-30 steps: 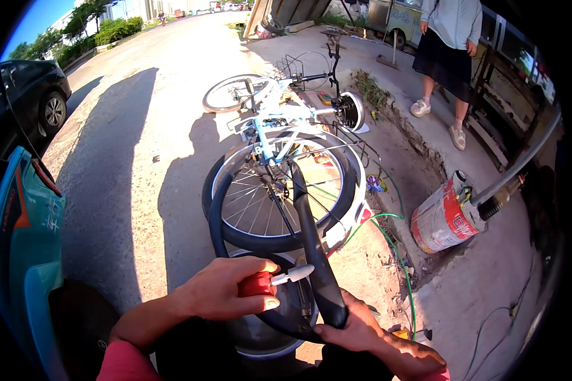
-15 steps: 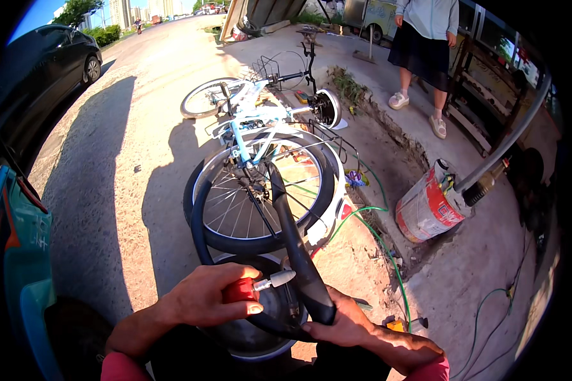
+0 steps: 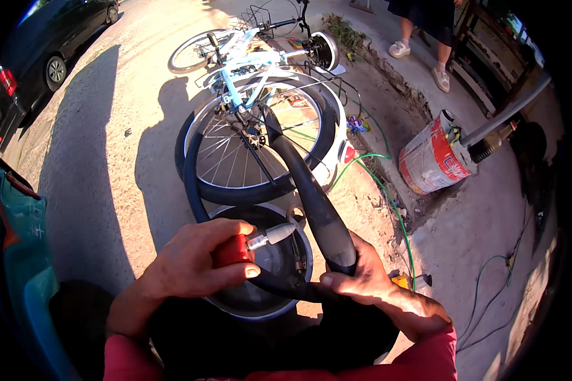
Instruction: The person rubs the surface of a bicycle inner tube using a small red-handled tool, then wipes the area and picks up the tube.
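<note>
My left hand [image 3: 194,257] is closed on a red hand tool [image 3: 234,251] with a metal shaft and a grey cone-shaped tip [image 3: 279,232]. My right hand [image 3: 365,279] grips a bend of black inner tube [image 3: 308,197], which loops toward the rear of a light blue bicycle [image 3: 238,82] lying on its side. The tool is held just left of the upright stretch of tube. A round dark metal basin [image 3: 241,298] lies beneath both hands, and the bicycle's wheel [image 3: 229,165] is beyond them.
A battered red-and-white bucket [image 3: 429,155], green hoses [image 3: 397,235] and a person's legs [image 3: 442,54] are on the right, beside a broken concrete edge [image 3: 400,95]. On the left stand a dark car [image 3: 54,44] and a teal scooter [image 3: 25,254].
The view has tilted downward, so the bicycle, bucket and both hands appear higher in the picture. Both hands keep their holds on the red tool and the tube.
</note>
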{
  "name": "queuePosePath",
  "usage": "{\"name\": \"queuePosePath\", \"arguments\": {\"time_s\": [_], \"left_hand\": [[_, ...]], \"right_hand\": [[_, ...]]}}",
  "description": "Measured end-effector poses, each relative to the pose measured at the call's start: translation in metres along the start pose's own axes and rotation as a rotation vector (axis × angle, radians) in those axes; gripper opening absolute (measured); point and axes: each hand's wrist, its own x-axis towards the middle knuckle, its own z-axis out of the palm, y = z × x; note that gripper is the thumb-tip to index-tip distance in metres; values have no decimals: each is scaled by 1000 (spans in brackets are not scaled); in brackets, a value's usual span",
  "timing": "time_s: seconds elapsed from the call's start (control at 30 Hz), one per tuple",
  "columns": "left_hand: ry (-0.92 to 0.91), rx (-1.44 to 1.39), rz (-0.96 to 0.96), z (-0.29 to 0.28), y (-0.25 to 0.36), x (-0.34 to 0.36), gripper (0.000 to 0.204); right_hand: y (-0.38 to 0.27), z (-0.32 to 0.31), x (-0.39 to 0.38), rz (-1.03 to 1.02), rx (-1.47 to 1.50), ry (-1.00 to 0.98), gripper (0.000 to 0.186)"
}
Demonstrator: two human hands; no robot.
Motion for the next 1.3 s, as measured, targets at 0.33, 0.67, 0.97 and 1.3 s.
{"name": "queuePosePath", "arguments": {"time_s": [0.33,0.67,0.97,1.3], "left_hand": [[8,-32,50,7,2,0,62],[-15,72,112,11,4,-2,61],[-38,53,101,12,0,-1,56],[-58,101,116,14,6,1,60]], "right_hand": [[-1,1,4,38,114,-13,74],[-1,7,0,69,107,-7,72],[0,13,1,-48,-300,-6,70],[2,13,3,-19,-388,-16,73]]}}
